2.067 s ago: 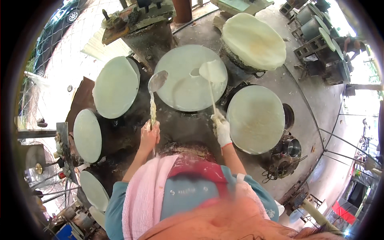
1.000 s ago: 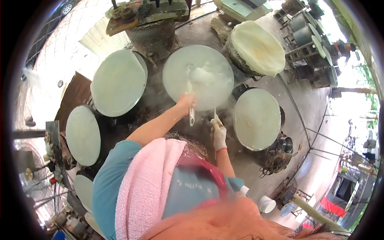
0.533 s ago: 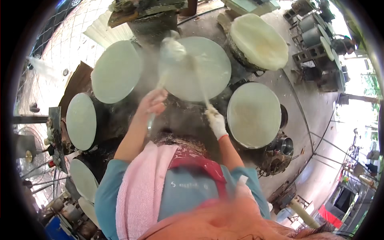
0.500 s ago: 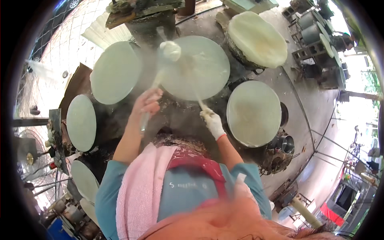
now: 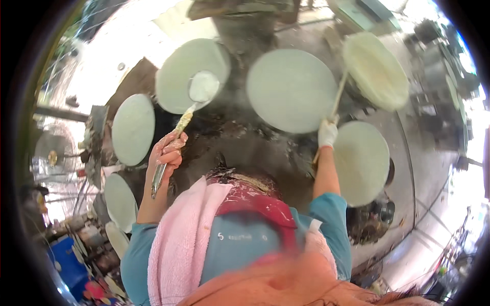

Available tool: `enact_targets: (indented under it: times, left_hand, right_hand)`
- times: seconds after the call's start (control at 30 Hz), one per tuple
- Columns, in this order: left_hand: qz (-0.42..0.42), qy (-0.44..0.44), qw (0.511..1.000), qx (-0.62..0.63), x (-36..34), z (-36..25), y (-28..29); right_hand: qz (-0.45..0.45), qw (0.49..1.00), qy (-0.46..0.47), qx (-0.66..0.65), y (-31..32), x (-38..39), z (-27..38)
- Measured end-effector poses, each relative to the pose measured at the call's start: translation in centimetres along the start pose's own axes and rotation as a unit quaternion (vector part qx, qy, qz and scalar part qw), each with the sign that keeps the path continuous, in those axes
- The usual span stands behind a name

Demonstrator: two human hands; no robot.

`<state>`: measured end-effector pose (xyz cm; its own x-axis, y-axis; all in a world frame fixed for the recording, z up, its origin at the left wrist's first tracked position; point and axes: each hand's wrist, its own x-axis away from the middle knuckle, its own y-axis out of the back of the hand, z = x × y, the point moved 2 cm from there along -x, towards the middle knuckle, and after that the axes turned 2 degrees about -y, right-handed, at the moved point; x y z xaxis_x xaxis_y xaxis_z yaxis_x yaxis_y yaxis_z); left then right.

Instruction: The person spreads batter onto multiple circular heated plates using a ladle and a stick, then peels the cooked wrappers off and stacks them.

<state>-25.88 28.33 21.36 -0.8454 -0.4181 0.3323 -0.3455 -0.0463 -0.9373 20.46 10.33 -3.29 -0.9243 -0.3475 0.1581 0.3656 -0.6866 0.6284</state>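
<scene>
My left hand (image 5: pixel 168 149) is closed round the batter-smeared handle of a ladle (image 5: pixel 204 86). Its bowl, full of white liquid, is over the pale round surface (image 5: pixel 178 66) at far left; whether they touch I cannot tell. In a white glove, my right hand (image 5: pixel 328 133) grips a thin stick (image 5: pixel 339 97) that points away from me. The stick's far end meets the edge of a pale, sheet-covered round (image 5: pixel 377 71) at far right. Between the hands lies another pale disc (image 5: pixel 291 92), and a further one (image 5: pixel 362 163) sits beside my right forearm.
More pale discs stand at the left, one upper (image 5: pixel 133 130) and one lower (image 5: pixel 120 201). A brown panel (image 5: pixel 133 81) rises behind them. A blue container (image 5: pixel 69 262) is at lower left. A dark, sooty work surface (image 5: pixel 214 148) lies between me and the discs.
The ladle has moved from beside the middle disc to over the far-left one. My right hand has swung the stick from the middle disc rightward to the sheet-covered round. The view has shifted.
</scene>
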Motion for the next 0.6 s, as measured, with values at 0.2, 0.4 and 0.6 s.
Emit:
enact_targets:
  times: [0.2, 0.4, 0.6]
  left_hand:
    - [-0.047, -0.063, 0.994, -0.078, 7.1, -7.7, 1.2]
    - [-0.128, -0.137, 0.965, -0.184, 12.8, -17.1, 5.0]
    - [-0.138, -0.224, 0.956, -0.131, 16.7, -22.2, 9.7]
  right_hand:
    - [-0.017, 1.000, 0.019, 0.010, -3.4, 1.7, -2.2]
    - [-0.107, 0.994, 0.000, -0.037, -8.6, 14.5, 2.4]
    - [0.060, 0.950, 0.099, -0.290, -24.8, 26.0, 15.0]
